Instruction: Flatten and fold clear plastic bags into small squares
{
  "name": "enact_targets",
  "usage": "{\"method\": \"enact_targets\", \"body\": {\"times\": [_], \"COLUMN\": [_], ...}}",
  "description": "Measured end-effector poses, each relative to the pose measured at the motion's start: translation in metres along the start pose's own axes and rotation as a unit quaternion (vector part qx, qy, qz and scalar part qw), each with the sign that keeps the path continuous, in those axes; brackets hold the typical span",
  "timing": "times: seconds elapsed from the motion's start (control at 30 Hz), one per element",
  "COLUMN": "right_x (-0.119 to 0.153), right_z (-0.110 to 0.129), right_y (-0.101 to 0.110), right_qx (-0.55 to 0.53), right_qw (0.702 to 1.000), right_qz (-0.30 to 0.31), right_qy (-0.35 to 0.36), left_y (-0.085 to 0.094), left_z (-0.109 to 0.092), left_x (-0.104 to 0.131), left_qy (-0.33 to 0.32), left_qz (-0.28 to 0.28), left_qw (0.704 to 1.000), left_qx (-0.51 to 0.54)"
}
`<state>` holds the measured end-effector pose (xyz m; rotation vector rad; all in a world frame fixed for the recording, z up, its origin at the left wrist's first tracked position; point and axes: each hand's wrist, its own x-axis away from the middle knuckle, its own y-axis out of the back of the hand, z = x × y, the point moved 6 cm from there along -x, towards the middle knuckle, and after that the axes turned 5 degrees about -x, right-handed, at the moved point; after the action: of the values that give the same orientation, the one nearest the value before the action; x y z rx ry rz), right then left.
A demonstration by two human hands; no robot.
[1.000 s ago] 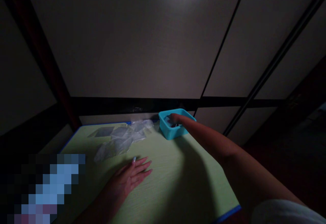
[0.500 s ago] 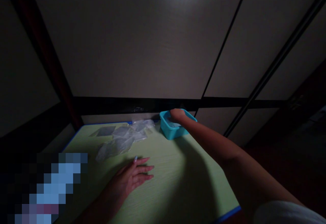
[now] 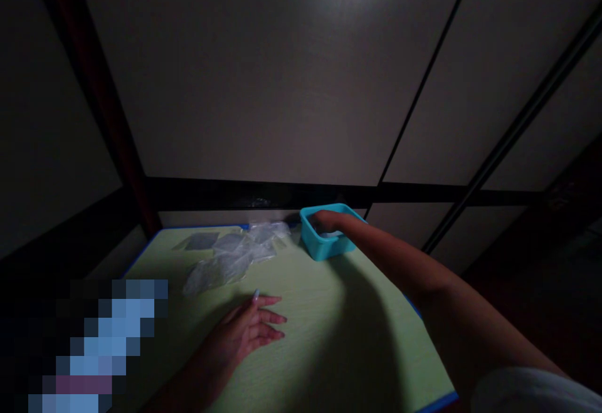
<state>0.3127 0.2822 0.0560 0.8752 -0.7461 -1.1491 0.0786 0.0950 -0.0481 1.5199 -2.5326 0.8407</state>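
Observation:
A turquoise plastic basket [image 3: 324, 248] stands at the back of the pale green table [image 3: 301, 363]. My right hand [image 3: 329, 220] reaches down inside it; its fingertips are hidden, and something pale lies beneath it. My left hand [image 3: 249, 330] hovers over the near part of the table, fingers apart, holding nothing. Several clear plastic bags [image 3: 230, 256] lie in a loose pile to the left of the basket, beyond my left hand.
Behind the table rises a large panelled cabinet front [image 3: 263, 87] with dark strips. The table has a blue edge [image 3: 437, 403]. A blurred-out blue patch [image 3: 113, 331] covers the lower left.
Inside the basket my right hand has shifted slightly, its fingers now lower toward the left side. The whole view has moved a little; my left hand remains spread.

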Motion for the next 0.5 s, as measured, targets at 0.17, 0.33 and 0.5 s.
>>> {"method": "enact_targets", "body": {"times": [0.17, 0.33, 0.5], "right_x": [-0.011, -0.018, -0.019], "right_z": [-0.011, -0.017, -0.018], "right_y": [-0.012, -0.018, -0.021], "right_qx": [-0.022, -0.013, 0.002], "right_qw": [0.999, 0.997, 0.996], "right_qz": [0.000, 0.031, 0.043], "right_qy": [-0.034, -0.066, -0.077], "left_y": [-0.003, -0.006, -0.009], "left_z": [0.000, 0.001, -0.001], "left_x": [0.001, 0.002, 0.001], "left_qy": [0.003, 0.001, 0.003], "left_qz": [0.010, 0.022, 0.024], "left_qw": [1.000, 1.000, 1.000], "left_qx": [-0.001, 0.004, 0.011]}}
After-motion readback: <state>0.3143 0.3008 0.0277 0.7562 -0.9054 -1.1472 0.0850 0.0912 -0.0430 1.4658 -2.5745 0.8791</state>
